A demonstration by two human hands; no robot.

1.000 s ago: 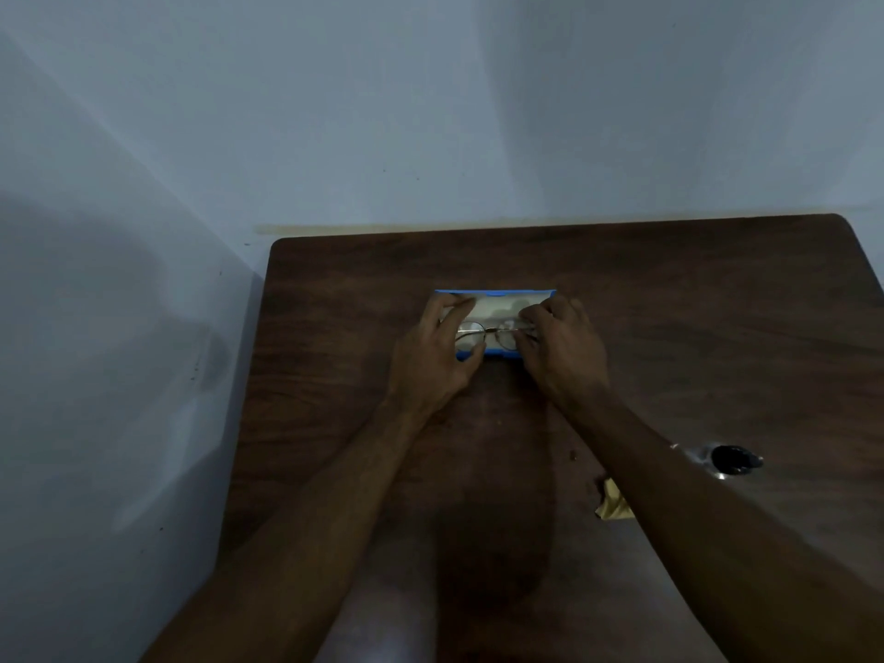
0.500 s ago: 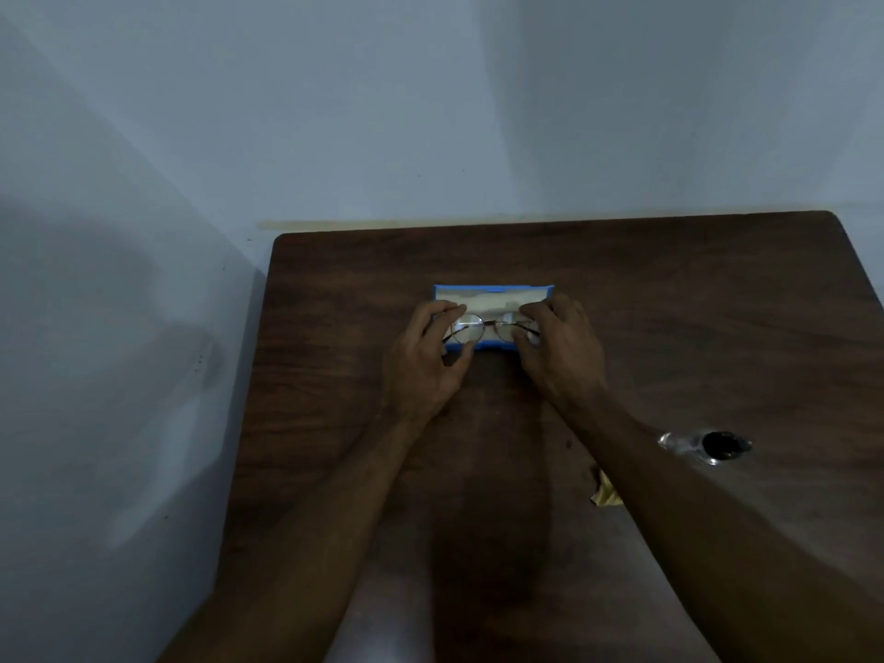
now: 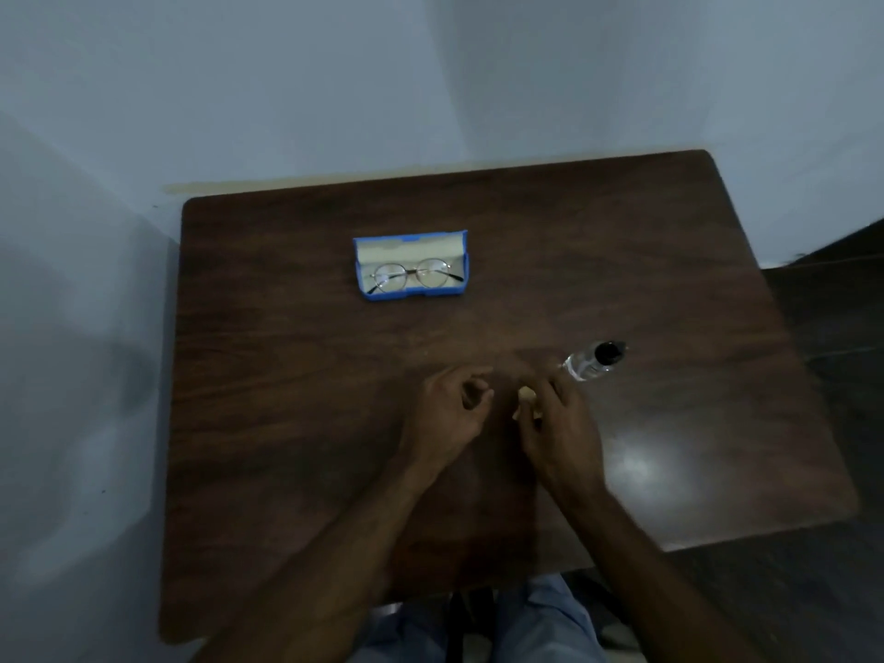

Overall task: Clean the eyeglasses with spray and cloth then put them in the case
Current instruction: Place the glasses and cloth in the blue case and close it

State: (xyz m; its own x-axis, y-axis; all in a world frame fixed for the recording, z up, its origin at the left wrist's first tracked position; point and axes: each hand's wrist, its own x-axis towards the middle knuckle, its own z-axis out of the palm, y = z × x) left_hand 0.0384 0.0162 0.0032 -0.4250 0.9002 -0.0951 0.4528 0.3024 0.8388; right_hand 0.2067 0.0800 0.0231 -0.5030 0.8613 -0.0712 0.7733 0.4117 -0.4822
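While the glasses (image 3: 414, 274) lie folded in the open blue case (image 3: 411, 293) far up the table (image 3: 287, 399), your right hand (image 3: 559, 433) has its fingers closed on the yellow cloth (image 3: 526, 399) beside the spray bottle (image 3: 593, 361); your left hand (image 3: 449, 413) hovers loosely curled, holding nothing.

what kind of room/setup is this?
Likely a plain indoor room, with a small wooden table pushed into a corner of bare pale walls. Only an eyeglass case and spray bottle sit out.
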